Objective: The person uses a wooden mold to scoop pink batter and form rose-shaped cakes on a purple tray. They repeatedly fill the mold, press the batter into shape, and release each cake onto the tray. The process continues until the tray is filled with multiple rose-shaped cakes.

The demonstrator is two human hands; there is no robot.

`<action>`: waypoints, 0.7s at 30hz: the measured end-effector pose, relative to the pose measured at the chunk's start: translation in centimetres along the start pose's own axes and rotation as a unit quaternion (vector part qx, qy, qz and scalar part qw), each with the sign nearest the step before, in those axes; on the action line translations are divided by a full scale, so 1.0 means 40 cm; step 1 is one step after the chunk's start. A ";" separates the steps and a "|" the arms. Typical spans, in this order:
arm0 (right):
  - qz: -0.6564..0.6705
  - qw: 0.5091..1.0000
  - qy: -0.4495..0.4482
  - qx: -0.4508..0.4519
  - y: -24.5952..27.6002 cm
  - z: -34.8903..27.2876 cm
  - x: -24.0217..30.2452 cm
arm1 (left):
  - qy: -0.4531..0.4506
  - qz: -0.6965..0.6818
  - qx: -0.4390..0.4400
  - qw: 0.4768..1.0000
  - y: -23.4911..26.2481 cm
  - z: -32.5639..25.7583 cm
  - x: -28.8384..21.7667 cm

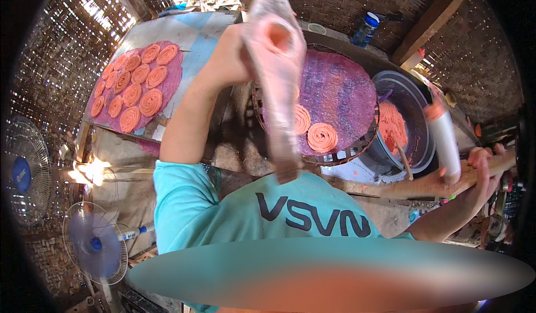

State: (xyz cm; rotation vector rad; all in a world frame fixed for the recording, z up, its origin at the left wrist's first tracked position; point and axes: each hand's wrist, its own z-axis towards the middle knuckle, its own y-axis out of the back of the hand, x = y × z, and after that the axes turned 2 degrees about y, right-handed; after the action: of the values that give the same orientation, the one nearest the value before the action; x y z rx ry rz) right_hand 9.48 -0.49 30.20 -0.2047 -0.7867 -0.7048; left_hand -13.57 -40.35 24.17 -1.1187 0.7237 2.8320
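Above the round purple mat (335,92) with orange spirals (322,137), both hands grasp: left (231,56) a piping bag (276,78), right (480,170) a white tube (445,137).

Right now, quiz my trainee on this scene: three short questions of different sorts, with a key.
1. True or false: the left hand grips the piping bag.
2. The orange dough lies in: A) the grey bowl; B) a white bucket; C) a glass jar.
3. Fill in: on the round tray's purple cloth, ___ orange spirals show beside the bag.
Key: 1 true; 2 A; 3 two.
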 end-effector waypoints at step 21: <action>0.389 0.913 0.091 0.089 -0.384 -0.152 -0.062 | -0.122 -0.595 -0.013 0.794 -0.210 0.005 -0.089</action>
State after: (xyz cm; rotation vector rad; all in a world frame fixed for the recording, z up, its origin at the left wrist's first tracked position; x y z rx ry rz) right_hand 1.80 -13.38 22.88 -0.2579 -0.5187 0.1054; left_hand -9.56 -32.19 23.14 -0.7307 -0.0970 1.7912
